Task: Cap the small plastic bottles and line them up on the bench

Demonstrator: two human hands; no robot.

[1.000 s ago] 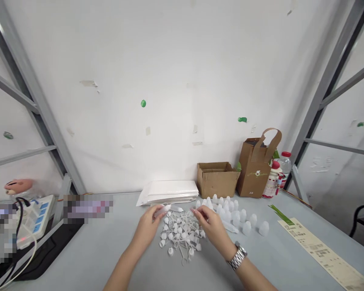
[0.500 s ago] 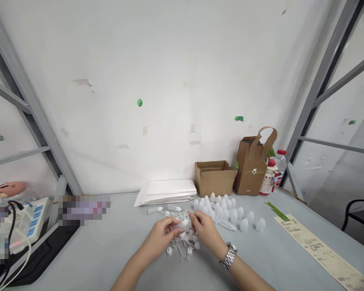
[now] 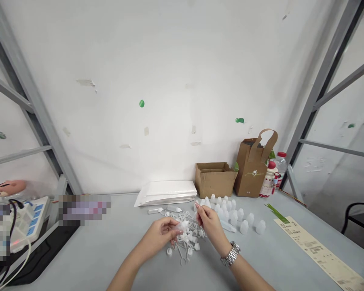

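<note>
My left hand point(image 3: 161, 235) is closed around a small translucent squeeze bottle point(image 3: 182, 226), its white pointed nozzle aimed up and to the right. My right hand point(image 3: 210, 224), wearing a metal watch, is pinched just right of the bottle and apart from it. A thin pale strand seems to run near those fingertips, but what they hold is too small to make out. Beneath both hands lies a pile of white caps with looped straps point(image 3: 183, 252). Several bottles without caps point(image 3: 233, 218) stand to the right, partly behind my right hand.
Two slim clear bottles point(image 3: 174, 209) lie behind the pile. White padded envelopes point(image 3: 170, 189), an open cardboard box point(image 3: 216, 184) and a brown paper bag point(image 3: 251, 178) stand along the wall. A printed paper strip point(image 3: 315, 246) lies right; a power strip point(image 3: 33, 220) is left.
My right hand has drawn away from the bottle, up and to the right. My left hand keeps the bottle in nearly the same place.
</note>
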